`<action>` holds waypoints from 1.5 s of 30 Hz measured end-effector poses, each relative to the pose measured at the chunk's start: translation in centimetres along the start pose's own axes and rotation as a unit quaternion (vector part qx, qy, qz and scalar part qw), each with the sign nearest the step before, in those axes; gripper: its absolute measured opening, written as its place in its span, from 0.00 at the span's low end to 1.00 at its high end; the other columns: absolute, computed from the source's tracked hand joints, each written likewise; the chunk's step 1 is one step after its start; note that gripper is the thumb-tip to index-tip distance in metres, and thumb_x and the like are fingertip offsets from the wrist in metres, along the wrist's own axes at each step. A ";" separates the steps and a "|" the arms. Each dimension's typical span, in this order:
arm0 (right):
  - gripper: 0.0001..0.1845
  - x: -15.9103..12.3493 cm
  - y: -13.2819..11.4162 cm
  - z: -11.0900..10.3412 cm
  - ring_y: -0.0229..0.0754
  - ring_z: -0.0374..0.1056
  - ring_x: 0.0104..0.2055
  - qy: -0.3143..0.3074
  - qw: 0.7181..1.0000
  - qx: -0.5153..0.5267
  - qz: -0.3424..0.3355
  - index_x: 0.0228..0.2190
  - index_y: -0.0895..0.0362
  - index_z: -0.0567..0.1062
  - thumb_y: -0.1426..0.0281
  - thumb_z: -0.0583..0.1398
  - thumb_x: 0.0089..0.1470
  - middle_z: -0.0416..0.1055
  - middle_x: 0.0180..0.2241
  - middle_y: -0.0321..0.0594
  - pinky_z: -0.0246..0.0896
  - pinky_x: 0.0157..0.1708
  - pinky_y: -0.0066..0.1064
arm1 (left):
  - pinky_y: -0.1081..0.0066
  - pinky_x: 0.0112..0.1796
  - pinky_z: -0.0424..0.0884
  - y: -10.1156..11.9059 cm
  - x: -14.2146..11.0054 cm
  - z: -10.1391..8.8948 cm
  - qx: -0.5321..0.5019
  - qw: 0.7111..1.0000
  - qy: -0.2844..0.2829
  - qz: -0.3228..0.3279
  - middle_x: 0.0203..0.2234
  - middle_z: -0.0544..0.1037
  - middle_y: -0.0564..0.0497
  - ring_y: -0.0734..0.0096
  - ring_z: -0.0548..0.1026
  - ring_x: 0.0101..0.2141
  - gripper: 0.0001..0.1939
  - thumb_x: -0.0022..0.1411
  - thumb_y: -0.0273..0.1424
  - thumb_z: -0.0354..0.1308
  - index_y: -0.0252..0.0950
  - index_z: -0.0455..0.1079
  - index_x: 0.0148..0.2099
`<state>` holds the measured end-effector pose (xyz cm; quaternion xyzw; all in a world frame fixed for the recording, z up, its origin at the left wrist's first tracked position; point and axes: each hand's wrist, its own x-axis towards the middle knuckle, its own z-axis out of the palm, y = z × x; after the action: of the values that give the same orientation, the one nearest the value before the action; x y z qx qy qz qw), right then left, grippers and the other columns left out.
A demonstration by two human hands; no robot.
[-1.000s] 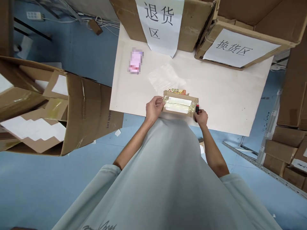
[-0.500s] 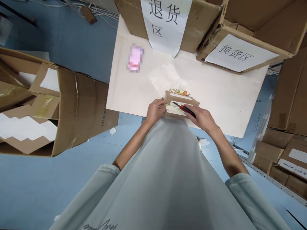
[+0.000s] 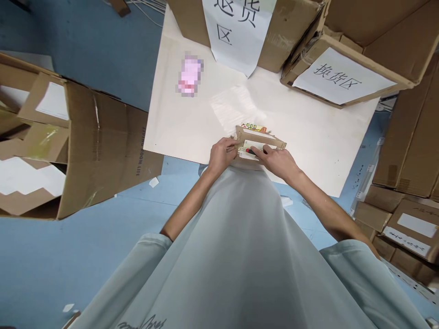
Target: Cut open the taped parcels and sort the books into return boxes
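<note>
A small taped cardboard box [image 3: 262, 137] with white labels lies at the table's near edge. My left hand [image 3: 221, 156] is closed on its left end, fingers over the corner. My right hand [image 3: 278, 162] grips a red and black utility knife [image 3: 250, 151] against the label and tape on top; its blade is too small to make out. Just behind the box pokes out a colourful printed packet [image 3: 254, 128]. Beyond that a thin clear plastic bag [image 3: 231, 108] lies flat.
On the white table [image 3: 308, 132], a pink blurred item [image 3: 190, 75] lies to the left. Two large cartons with paper signs [image 3: 240, 41] [image 3: 343, 75] stand at the back. A big carton [image 3: 103, 141] full of boxes is on the left; stacked boxes [image 3: 404, 151] are on the right.
My right hand has moved the knife from the box's right end onto its top, then left along the tape. My left hand stays at the left end. The view has shifted slightly.
</note>
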<state>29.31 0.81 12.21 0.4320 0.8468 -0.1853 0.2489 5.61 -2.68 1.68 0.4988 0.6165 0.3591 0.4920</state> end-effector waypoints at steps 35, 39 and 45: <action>0.30 -3.5 8.5 21.7 0.57 0.76 0.57 0.170 0.832 0.293 0.439 0.69 0.61 0.68 0.65 0.46 0.73 0.76 0.61 0.62 0.70 0.56 0.44 | 0.56 0.56 0.86 -1.2 -0.6 -0.9 0.057 0.995 0.073 -0.039 0.46 0.88 0.48 0.57 0.88 0.49 0.08 0.65 0.27 0.64 0.41 0.82 0.44; 0.30 -2.0 6.8 22.1 0.60 0.69 0.65 0.197 0.815 0.317 0.444 0.66 0.64 0.70 0.64 0.49 0.70 0.72 0.63 0.67 0.65 0.65 0.51 | 0.55 0.56 0.85 -1.9 -1.3 -0.8 0.026 0.995 0.081 -0.060 0.45 0.88 0.46 0.57 0.88 0.49 0.09 0.64 0.29 0.66 0.41 0.78 0.48; 0.38 -1.1 3.2 18.0 0.49 0.79 0.47 0.247 0.685 0.608 0.318 0.49 0.56 0.77 0.37 0.47 0.71 0.81 0.50 0.53 0.80 0.49 0.43 | 0.62 0.52 0.85 -2.4 -1.3 -1.1 0.012 0.996 0.024 -0.079 0.47 0.87 0.46 0.63 0.86 0.47 0.24 0.63 0.33 0.64 0.40 0.79 0.62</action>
<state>37.17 -7.65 -2.00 0.7617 0.3914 -0.4557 -0.2427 3.92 -4.48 0.07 0.4453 0.6702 0.3235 0.4979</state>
